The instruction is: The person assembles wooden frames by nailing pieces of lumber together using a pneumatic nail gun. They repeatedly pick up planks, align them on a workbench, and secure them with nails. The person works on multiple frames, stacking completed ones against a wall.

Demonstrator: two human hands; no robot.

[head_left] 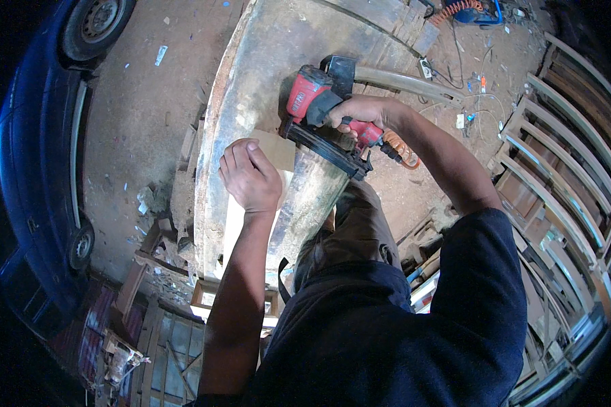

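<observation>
While the worn counter [258,81] stretches away from the person, a red-and-black nail gun [308,100] is over its middle, nose toward the left edge and slightly back. Its long magazine [324,149], contents hidden, slants from there toward the right edge and the person. The hands are apart: the right hand [364,112] is clamped around the handle; the left hand [252,178], half curled, lies over a tan piece [278,150] near the left edge, its grip unclear. An orange coiled hose [402,148] trails from the handle.
</observation>
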